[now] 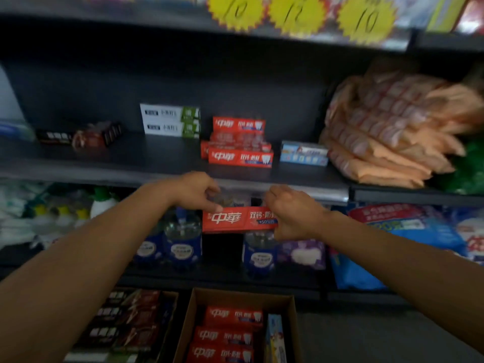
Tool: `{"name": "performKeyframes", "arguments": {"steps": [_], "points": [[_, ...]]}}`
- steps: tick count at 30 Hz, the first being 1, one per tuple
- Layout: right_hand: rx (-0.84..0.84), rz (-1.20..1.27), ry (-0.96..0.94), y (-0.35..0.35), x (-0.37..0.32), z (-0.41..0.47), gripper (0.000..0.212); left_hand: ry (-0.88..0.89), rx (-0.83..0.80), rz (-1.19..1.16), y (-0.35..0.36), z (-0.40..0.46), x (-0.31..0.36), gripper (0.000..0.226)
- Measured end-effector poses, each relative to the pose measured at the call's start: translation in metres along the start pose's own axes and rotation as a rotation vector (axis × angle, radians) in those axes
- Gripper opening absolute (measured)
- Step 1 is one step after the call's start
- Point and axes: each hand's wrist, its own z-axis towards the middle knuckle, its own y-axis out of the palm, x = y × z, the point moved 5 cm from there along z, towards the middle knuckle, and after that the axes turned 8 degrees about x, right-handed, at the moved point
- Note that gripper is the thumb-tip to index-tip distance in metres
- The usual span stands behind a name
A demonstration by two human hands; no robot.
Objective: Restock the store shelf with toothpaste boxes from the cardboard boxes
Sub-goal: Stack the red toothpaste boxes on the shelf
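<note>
Gripped at its ends by the left hand (195, 191) and right hand (293, 213), a red toothpaste box (237, 219) is held below the shelf (131, 163) edge.

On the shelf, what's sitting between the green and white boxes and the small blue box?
In the head view, the stack of red toothpaste boxes sits between the green-and-white boxes and the blue box.

Shop: stocked shelves (167, 163), price tags (366, 22)
</note>
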Motion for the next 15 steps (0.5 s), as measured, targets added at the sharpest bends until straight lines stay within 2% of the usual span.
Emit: {"name": "performKeyframes", "arguments": {"steps": [3,6,10,15], "points": [[0.132,-0.074,-0.004,-0.036,0.017,0.018,0.055,-0.019,0.028,-0.059,-0.037,0.009,0.006,0.068],[0.252,-0.127,-0.001,-0.066,0.034,0.036,0.047,-0.018,0.021,-0.157,-0.067,0.020,0.011,0.050],[0.315,-0.154,0.020,-0.082,0.052,0.058,0.043,-0.031,0.035,-0.153,-0.096,0.035,0.017,0.043],[0.358,-0.180,0.027,-0.074,0.071,0.079,0.052,-0.071,0.040,-0.168,-0.105,0.058,0.016,0.032]]}}
